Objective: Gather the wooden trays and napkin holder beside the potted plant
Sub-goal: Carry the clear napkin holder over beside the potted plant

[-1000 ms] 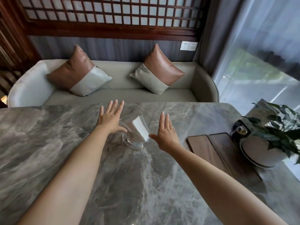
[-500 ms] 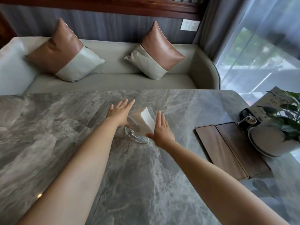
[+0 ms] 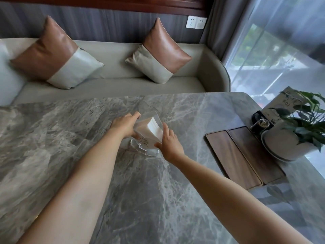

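A clear napkin holder with a stack of white napkins stands on its round glass foot in the middle of the grey marble table. My left hand presses its left side and my right hand grips its right side. Two dark wooden trays lie side by side on the right, touching the white pot of the potted plant.
A small black device and a printed card sit behind the plant at the table's right edge. A grey sofa with two brown-and-grey cushions runs along the far side. A curtained window is on the right.
Both hands have closed in from either side and now clasp the napkin holder. The view has tilted down and moved closer to the table.
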The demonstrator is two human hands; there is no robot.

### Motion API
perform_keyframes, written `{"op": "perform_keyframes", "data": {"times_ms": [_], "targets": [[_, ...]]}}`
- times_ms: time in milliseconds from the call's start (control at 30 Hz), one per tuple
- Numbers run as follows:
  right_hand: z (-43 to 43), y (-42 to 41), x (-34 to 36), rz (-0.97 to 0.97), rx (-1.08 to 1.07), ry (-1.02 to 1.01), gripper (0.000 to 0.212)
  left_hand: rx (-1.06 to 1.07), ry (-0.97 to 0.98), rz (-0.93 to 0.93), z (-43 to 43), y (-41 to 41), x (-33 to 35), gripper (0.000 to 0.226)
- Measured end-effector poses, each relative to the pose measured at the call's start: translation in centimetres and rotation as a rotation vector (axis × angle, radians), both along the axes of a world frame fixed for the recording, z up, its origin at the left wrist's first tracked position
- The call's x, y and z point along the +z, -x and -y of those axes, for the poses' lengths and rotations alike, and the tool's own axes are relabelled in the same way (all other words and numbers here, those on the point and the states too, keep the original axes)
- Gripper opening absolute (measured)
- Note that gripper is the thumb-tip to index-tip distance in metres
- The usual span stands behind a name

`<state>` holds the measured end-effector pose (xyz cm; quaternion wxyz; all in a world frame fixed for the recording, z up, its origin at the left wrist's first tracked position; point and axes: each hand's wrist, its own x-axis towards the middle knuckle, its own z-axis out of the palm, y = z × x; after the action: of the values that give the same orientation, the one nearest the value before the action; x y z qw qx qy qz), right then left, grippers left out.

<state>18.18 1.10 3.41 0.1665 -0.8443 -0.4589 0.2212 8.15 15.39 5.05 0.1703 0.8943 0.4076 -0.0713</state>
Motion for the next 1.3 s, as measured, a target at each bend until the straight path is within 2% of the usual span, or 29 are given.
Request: {"op": "perform_keyframes", "data": {"times_ms": [267,500,900,1133,1300], "targets": [[4.5,-3.2,3.0,0.054,-0.005,-0.075,0.078,-0.052,-0.077,0.027,4.2,-2.6,3.8,0.075],[12.0,-8.5,6.5,0.070,-0.063,-0.118,0.079,-0.169,-0.109,0.075,10.3,-8.4,7.4,0.081],[29.1,-19.1,9.3,0.087,-0.307,-0.117,0.080,-0.467,-0.087,0.148,24.8,-22.4,10.1,0.077],[39.6,-23.1,8.3,0.033,-0.488,-0.132,0.078,-0.679,-0.101,0.085,34.4,-30.5,8.9,0.075],[46.2,-24.9,6.5,0.005,-0.629,-0.158,0.076,-0.795,-0.032,0.077,40.8,-34.8,7.0,0.075]]}}
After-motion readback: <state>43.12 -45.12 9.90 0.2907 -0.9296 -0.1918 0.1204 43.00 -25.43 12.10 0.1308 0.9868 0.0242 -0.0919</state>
